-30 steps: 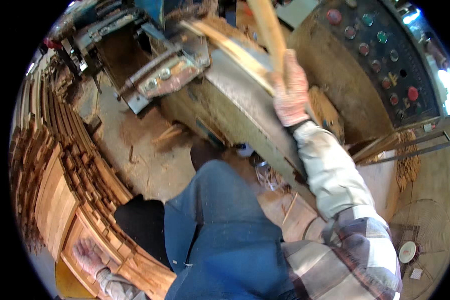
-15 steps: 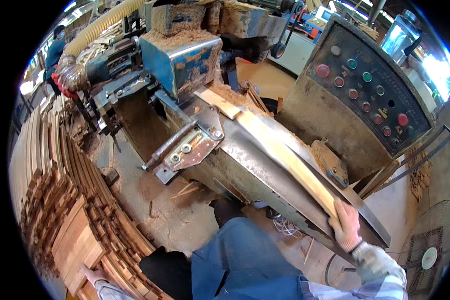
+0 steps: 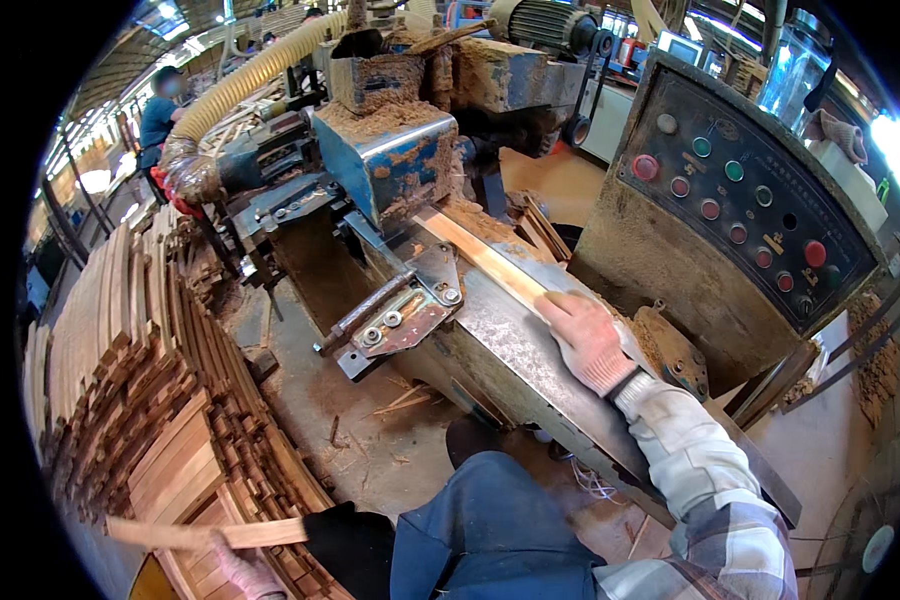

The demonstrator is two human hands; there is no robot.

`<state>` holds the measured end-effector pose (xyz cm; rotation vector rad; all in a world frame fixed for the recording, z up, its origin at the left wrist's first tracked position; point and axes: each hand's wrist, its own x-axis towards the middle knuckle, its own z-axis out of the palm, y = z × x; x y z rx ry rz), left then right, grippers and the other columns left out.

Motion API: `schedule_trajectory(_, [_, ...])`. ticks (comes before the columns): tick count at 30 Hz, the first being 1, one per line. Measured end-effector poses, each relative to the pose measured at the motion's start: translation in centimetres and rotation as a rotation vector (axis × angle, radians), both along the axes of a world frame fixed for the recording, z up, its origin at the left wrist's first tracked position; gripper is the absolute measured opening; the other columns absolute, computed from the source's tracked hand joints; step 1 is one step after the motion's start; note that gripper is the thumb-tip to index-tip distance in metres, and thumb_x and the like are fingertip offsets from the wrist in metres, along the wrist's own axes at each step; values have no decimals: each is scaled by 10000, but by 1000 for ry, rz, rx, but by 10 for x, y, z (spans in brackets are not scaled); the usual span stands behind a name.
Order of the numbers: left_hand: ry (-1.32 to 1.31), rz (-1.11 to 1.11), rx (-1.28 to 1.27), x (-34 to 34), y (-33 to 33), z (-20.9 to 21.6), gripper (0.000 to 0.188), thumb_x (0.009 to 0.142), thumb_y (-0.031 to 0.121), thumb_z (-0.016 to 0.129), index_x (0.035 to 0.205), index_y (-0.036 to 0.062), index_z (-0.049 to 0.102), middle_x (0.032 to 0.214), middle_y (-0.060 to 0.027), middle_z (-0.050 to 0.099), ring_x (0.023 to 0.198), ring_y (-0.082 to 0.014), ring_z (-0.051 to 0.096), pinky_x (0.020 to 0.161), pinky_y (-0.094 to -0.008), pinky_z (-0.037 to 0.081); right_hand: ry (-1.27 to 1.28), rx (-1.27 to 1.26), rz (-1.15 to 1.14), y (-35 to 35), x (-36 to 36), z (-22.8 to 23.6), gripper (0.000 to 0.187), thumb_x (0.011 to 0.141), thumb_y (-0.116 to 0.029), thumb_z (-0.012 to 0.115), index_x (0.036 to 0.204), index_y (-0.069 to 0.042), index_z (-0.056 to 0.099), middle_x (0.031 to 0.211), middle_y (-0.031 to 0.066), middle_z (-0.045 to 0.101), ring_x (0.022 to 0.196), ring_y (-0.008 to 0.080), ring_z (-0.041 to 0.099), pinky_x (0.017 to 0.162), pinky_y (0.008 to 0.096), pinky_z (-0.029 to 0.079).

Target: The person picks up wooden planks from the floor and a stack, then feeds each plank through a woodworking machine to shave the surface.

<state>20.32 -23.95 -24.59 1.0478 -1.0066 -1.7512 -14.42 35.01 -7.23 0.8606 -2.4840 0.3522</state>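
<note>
A pale wooden strip [image 3: 485,258] lies along the metal bed [image 3: 515,335] of a woodworking machine, its far end at the blue housing [image 3: 395,165]. My right hand [image 3: 588,340], in a light knitted glove, closes on the strip's near end. At the lower left, my left hand [image 3: 245,572] grips a second wooden strip [image 3: 205,533] around its middle and holds it crosswise over a stack of cut strips [image 3: 175,460]. That hand is partly cut off by the lower edge.
A control panel [image 3: 740,190] with coloured buttons stands right of the bed. A bracket [image 3: 400,315] juts from the bed's left side. Sawdust covers the housing, and a ribbed hose [image 3: 255,85] runs behind it. A person [image 3: 158,125] stands far left. Scraps litter the floor [image 3: 370,440].
My right hand has slid the strip up the bed toward the blue housing. My left hand has lifted a strip off the stack. The view has shifted slightly.
</note>
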Motion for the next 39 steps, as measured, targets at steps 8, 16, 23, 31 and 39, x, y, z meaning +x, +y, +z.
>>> schedule_trajectory(8, [272, -454, -211, -149, 232, 96, 683, 851, 452, 851, 1330, 63, 560, 1123, -56, 628, 1050, -187, 603, 950, -374, 490, -146, -39, 382, -98, 95, 38, 777, 814, -453, 771, 1470, -108, 539, 1463, 234, 527, 1283, 377, 564, 1093, 462, 464])
schedule_trajectory(16, [339, -1229, -19, -168, 367, 128, 690, 981, 247, 738, 1541, 31, 399, 1258, -131, 641, 1023, -208, 687, 896, -358, 592, -372, 41, -275, 67, 225, 33, 921, 753, -290, 841, 1550, -63, 439, 1145, 217, 695, 1060, 415, 662, 933, 507, 520])
schedule_trajectory(23, [-34, -833, -46, -134, 236, 48, 625, 974, 220, 710, 1475, -41, 443, 1099, -94, 643, 891, -180, 668, 753, -305, 586, -299, 54, -575, 127, 266, 9, 822, 779, -235, 786, 1509, -9, 484, 1162, 223, 690, 978, 415, 631, 881, 502, 503])
schedule_trajectory(31, [3, -183, -2, -28, 115, 25, 220, 1018, 258, 658, 1117, 85, 565, 866, -2, 548, 645, -76, 472, 518, -228, 369, 136, -150, -340, 57, 88, -13, 746, 843, -221, 751, 1506, 2, 490, 1251, 228, 677, 1017, 402, 634, 911, 474, 500])
schedule_trajectory(39, [-67, 23, 111, -9, -91, -40, 493, 970, 462, 689, 1234, 55, 597, 995, -56, 588, 752, -131, 544, 636, -282, 472, 81, -372, -249, -21, -14, -20, 741, 891, -266, 706, 1550, -40, 455, 1232, 248, 668, 1064, 413, 634, 960, 480, 498])
